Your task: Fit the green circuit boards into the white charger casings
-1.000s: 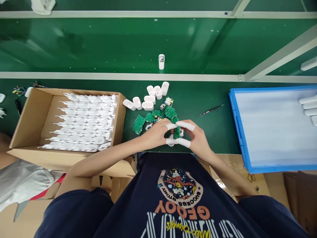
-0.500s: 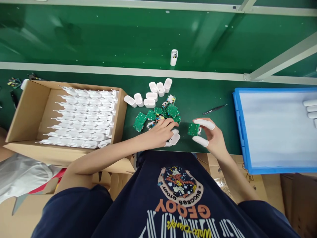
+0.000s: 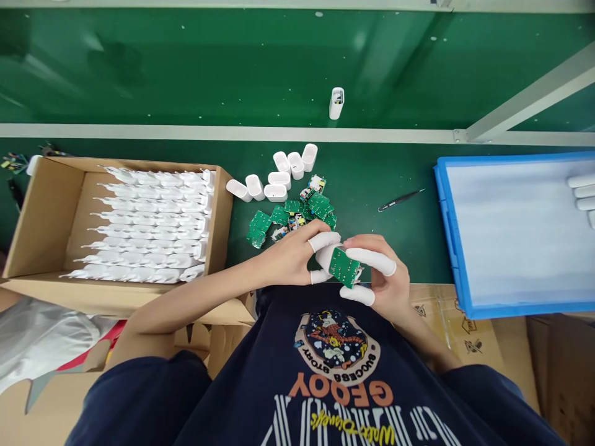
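My left hand (image 3: 297, 254) is closed around a white plastic housing (image 3: 325, 256), with white finger cots on its thumb and a finger. Between the cotted thumb and finger of my right hand (image 3: 383, 272) is a green circuit board (image 3: 344, 268), its soldered face towards me. The board is at the housing's open end; how far it sits inside is hidden. Just beyond my left hand lies a pile of circuit boards (image 3: 320, 204), some with components facing up. Several empty white housings (image 3: 279, 179) stand behind the pile.
At left, a cardboard box (image 3: 223, 217) holds rows of white cabled units (image 3: 153, 223). Black tweezers (image 3: 400, 200) lie right of the boards. A blue-rimmed tray (image 3: 458, 260) with white pieces (image 3: 583, 192) is at right. One filled housing (image 3: 336, 103) stands on the shelf.
My right hand has moved left with the circuit board, bringing it against the housing. My left hand has lifted and turned the housing towards it. The view has shifted slightly.
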`<state>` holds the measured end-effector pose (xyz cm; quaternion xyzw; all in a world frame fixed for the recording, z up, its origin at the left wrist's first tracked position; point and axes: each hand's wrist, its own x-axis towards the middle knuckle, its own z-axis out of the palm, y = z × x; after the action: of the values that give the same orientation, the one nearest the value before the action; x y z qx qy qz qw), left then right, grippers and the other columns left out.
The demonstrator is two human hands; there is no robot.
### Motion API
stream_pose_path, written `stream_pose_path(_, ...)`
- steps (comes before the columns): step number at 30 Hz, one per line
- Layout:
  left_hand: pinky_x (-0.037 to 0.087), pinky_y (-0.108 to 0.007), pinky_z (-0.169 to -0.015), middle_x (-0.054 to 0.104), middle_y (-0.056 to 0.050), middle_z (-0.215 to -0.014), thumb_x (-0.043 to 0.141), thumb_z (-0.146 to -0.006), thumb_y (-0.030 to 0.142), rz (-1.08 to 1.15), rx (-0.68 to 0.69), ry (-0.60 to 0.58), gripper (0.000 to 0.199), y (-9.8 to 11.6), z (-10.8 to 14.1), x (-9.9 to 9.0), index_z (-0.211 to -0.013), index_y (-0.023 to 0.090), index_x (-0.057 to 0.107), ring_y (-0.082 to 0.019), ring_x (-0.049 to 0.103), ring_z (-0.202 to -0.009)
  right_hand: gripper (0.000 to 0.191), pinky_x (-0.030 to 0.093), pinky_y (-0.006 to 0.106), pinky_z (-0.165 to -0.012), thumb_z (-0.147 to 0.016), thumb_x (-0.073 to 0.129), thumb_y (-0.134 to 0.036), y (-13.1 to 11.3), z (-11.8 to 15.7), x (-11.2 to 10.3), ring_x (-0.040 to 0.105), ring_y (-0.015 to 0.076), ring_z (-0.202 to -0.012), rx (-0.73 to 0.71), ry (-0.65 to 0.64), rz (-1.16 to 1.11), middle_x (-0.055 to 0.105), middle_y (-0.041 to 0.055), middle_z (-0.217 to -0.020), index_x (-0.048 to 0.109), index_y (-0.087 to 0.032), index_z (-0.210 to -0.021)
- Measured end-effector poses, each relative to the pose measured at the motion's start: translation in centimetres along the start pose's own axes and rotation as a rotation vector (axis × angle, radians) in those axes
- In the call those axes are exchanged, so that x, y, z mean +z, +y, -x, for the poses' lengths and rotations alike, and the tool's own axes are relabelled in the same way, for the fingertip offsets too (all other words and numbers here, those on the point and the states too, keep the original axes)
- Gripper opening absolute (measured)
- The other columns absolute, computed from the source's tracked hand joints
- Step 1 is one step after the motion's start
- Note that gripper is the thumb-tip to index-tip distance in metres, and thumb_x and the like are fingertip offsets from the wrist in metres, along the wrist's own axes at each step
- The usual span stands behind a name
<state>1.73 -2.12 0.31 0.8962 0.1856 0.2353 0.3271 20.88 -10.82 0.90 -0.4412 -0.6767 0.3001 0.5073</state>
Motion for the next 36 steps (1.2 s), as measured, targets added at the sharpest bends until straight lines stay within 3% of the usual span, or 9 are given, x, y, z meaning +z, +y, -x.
stream_pose_path(10,0.055,-0.034,-0.079,0.056,-0.010,-0.110,0.065,-0.078,0.033,-0.010,0.018,0.053,0.046,0.1,0.2,-0.1,-0.118,0.021,0.046,-0.022,0.062,-0.098,0.059,0.052,0.050,-0.083,-0.076,0.075,-0.035,-0.8,-0.2,0.3,0.059,0.0286,-0.102,-0.134,0.018,0.148,0.064,0.0091,-0.109,0.052,-0.030,-0.130)
stream_pose_path(22,0.054,-0.036,-0.076,0.057,-0.010,-0.107,0.068,-0.076,0.033,-0.019,0.027,0.063,0.053,0.1,0.2,-0.1,-0.121,0.022,0.044,-0.023,0.061,-0.097,0.050,0.054,0.046,-0.083,-0.080,0.071,-0.035,-1.2,-0.7,0.4,0.060,0.0275,-0.101,-0.109,0.002,0.200,0.065,0.0079,-0.109,0.052,-0.030,-0.127)
stream_pose_path(28,0.053,-0.036,-0.079,0.056,-0.010,-0.108,0.070,-0.075,0.031,0.002,0.043,0.095,0.054,0.0,0.0,-0.1,-0.122,0.022,0.044,-0.022,0.060,-0.097,0.058,0.052,0.047,-0.087,-0.078,0.074,-0.036,-0.9,-0.9,0.6,0.058,0.0275,-0.104,-0.117,0.013,0.190,0.064,0.0088,-0.112,0.049,-0.030,-0.131)
stream_pose_path(36,0.052,-0.034,-0.079,0.055,-0.007,-0.105,0.070,-0.072,0.024,0.163,-0.108,0.045,0.049,0.2,-0.3,-0.3,-0.116,0.022,0.050,-0.020,0.056,-0.095,0.051,0.051,0.046,-0.087,-0.079,0.073,-0.038,-0.7,-1.4,0.7,0.059,0.0266,-0.103,-0.038,0.020,0.135,0.062,0.0079,-0.113,0.054,-0.030,-0.125)
